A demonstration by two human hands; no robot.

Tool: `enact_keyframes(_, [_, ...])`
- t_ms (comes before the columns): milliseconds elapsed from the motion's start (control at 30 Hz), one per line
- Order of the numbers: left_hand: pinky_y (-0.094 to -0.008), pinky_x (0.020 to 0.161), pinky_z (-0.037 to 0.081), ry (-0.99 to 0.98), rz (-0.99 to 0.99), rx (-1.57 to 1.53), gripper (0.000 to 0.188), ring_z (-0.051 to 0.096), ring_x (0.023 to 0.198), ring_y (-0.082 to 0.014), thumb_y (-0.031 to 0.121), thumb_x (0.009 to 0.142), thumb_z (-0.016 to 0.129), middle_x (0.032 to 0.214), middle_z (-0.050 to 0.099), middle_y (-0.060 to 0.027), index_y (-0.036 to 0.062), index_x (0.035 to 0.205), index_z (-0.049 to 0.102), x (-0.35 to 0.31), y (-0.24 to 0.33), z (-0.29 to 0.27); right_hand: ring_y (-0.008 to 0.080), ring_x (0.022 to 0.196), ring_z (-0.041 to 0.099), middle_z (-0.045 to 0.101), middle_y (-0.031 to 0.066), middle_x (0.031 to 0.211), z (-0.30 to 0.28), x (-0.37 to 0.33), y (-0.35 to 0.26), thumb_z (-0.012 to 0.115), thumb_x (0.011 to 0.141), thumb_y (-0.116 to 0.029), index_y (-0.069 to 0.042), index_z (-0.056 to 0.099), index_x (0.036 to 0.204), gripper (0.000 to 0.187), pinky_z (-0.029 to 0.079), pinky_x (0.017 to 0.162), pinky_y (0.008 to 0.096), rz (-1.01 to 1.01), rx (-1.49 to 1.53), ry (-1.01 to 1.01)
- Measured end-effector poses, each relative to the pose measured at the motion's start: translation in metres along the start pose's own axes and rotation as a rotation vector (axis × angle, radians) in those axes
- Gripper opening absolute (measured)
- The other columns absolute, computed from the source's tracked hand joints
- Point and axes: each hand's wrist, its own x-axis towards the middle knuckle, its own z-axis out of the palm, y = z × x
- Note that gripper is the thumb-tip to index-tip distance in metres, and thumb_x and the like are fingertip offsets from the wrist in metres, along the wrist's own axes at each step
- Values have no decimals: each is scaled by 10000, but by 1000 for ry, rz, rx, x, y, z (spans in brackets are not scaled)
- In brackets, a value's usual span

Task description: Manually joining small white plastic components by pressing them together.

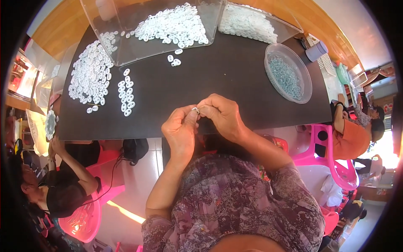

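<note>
Just over the table's near edge, my left hand [179, 131] and my right hand [223, 116] meet with fingertips pressed together. A small white plastic piece [194, 109] is pinched in the left fingertips. The right thumb and finger close against it at a small dark bit; whatever they grip is too small to make out. Left of my hands lie two short rows of white oval pieces [126, 94] with dark holes. Beyond those spreads a large heap of the same ovals [89, 73].
A clear bin [163, 53] holding white ovals stands at the back, another clear bin [289, 31] beside it. At right, a round tub [310, 82] contains teal wire-like pieces [285, 77] near a lavender cup [316, 51]. Other people sit at both sides, near pink chairs [312, 147].
</note>
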Motion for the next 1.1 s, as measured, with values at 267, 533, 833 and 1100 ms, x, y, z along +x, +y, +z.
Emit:
enact_keyframes(267, [-201,485,405,-3,-55,-32,132,503,581,-75,44,861,591,744,601,-43,-63,928,632,0,2,-5,83,770,572,615,37,834,-3,2,-9,585,845,-61,20,614,888,97,466,698,235,102,-49,-15])
enact_keyframes(533, [-195,486,406,-2,27,39,121,501,575,-72,29,858,591,746,606,-47,-64,926,630,1,-2,-7,57,735,550,606,24,793,0,7,-12,586,838,-60,16,612,861,83,444,632,215,131,-121,-60])
enact_keyframes(833, [-197,471,403,52,48,19,100,493,557,-70,14,851,599,732,601,-46,-65,904,628,0,-5,-7,85,631,506,571,52,718,11,7,-1,573,823,-71,11,578,807,84,424,551,249,25,-64,-4])
enact_keyframes(1100, [-199,460,401,99,40,-28,89,488,548,-72,13,858,587,718,595,-39,-56,887,635,2,-7,-6,162,648,560,580,107,731,17,14,-1,554,829,-82,15,559,807,100,454,587,295,-33,-131,11])
